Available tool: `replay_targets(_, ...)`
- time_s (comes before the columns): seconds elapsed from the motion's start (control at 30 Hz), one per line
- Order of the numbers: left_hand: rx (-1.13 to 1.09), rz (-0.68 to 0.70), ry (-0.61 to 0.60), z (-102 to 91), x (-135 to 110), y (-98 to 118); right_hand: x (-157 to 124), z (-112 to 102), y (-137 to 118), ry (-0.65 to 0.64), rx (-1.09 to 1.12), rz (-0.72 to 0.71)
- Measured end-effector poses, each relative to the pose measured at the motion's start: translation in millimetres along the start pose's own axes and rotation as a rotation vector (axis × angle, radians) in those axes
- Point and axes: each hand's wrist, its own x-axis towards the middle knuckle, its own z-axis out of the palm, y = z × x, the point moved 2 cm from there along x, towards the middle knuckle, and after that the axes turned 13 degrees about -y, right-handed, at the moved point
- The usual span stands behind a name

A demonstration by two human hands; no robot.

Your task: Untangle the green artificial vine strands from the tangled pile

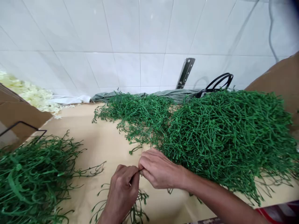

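Left hand (123, 189) and right hand (161, 170) pinch a thin stem (140, 170), lower centre. Greenery (224, 137) lies heaped at right.

My feed is bright; small glints dot the tiled wall (126, 28), which looks stretched toward the edges. I see soft shadows on the surface (98, 133) and a dark, blurred upper right corner.

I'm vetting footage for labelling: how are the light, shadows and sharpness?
Head view: bright, with small glare spots on the tiled wall and soft grey streaks, probably shadows, at its right; head view: tile joints splay toward the top, perhaps wide-angle distortion; head view: dark blur at the top right corner, and the thin strand between left hand and right hand is hard to make out.
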Motion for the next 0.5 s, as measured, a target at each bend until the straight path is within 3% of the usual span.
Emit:
replay_targets(0.13, -0.015, -0.053, -0.033, -0.3, -1.7, 1.6, 0.0, 0.7, 2.8, -0.043, 0.024, 0.012)
replay_targets(0.27, -0.06, -0.101, -0.023, -2.7, -1.0, 4.9, -2.4, 2.2, 4.5, 0.015, 0.117, 0.015)
replay_targets(0.4, -0.105, -0.108, -0.02, -2.4, -1.4, 5.3, -4.7, 5.5, 7.2, 0.081, 0.381, 0.023)
replay_targets(0.5, -0.096, -0.093, -0.028, 0.0, -3.6, 4.2, -4.1, 11.0, 11.0, 0.021, 0.689, 0.131)
